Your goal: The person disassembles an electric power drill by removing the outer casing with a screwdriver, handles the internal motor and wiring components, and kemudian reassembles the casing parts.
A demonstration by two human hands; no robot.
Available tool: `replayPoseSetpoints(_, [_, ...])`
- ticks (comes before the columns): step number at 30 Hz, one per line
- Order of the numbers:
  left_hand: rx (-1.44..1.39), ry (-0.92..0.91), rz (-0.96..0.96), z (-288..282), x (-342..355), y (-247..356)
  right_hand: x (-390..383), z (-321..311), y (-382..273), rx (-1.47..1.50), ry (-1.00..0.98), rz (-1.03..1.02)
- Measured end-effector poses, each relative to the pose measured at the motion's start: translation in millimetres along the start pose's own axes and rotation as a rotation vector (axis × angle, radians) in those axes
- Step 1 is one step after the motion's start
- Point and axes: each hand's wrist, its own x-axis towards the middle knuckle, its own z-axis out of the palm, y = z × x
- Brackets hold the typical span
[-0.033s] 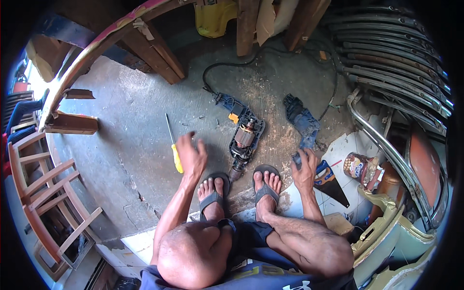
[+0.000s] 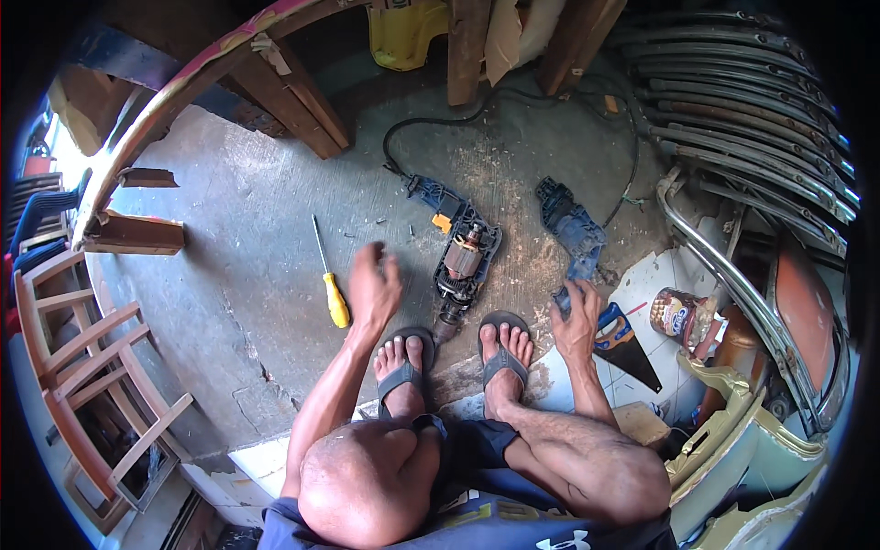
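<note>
An opened power drill (image 2: 465, 259) lies on the concrete floor in front of my feet, its motor and gears bare and its chuck pointing toward me. My left hand (image 2: 374, 289) hovers just left of it, fingers loosely apart and holding nothing. Beside that hand is a yellow-handled screwdriver (image 2: 335, 301), and several small screws (image 2: 411, 230) are scattered beyond. My right hand (image 2: 578, 323) grips a small dark blue part (image 2: 561, 300), mostly covered by the fingers. Just past it rests the blue housing half (image 2: 574, 229) of the drill.
A handsaw (image 2: 627, 348) and a jar (image 2: 676, 316) stand right of my right hand. Curved metal tubes (image 2: 752, 137) are stacked far right. Wooden chair frames (image 2: 82, 357) line the left, with wooden legs (image 2: 302, 101) at the back. The drill's cord (image 2: 458, 122) loops behind it.
My left hand has shifted slightly to the right, away from the screwdriver and nearer the drill. My right hand stays in place with the small blue part.
</note>
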Motion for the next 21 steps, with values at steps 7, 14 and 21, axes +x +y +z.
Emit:
replayPoseSetpoints(7, [-0.629, -0.537, -0.687, 64, 50, 43, 8, -3, -10, 0.121, -0.053, 0.026])
replayPoseSetpoints(14, [-0.917, -0.474, -0.668, 71, 52, 33, -10, 4, -4, 0.230, -0.127, 0.096])
replayPoseSetpoints(21, [-1.156, -0.504, -0.938, 52, 58, 47, -9, 0, 8, 0.236, -0.168, 0.139])
